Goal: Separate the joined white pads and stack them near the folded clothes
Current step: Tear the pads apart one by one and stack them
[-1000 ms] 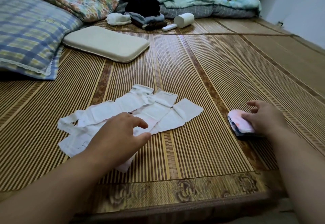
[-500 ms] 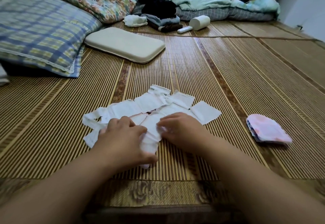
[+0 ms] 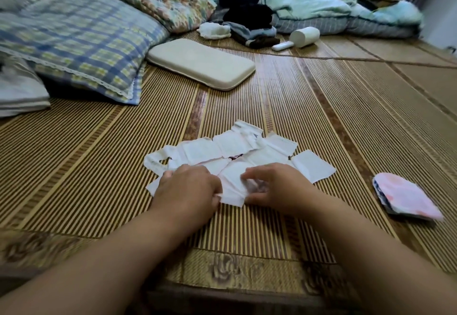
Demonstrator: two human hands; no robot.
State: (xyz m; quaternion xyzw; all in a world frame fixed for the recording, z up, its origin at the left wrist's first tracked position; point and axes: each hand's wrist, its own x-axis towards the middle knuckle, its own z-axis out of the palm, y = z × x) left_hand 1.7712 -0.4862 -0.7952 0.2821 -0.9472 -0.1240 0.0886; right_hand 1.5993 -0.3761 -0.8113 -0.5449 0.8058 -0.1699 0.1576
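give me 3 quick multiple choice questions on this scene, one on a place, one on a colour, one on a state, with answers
1. Where is the pink folded cloth relative to the white pads?
A. on top of them
B. to the person's right, on the mat
C. held in a hand

2. What colour is the flat cushion beyond the pads?
A. red
B. black
C. cream

3. What are the left hand and right hand doing?
A. both grip the nearest pad
B. both rest flat on bare mat
C. both lift the cushion

Answers:
1 B, the cloth lies apart on the right.
2 C, its surface is pale cream.
3 A, the fingers of both hands curl on the near pad's edges.
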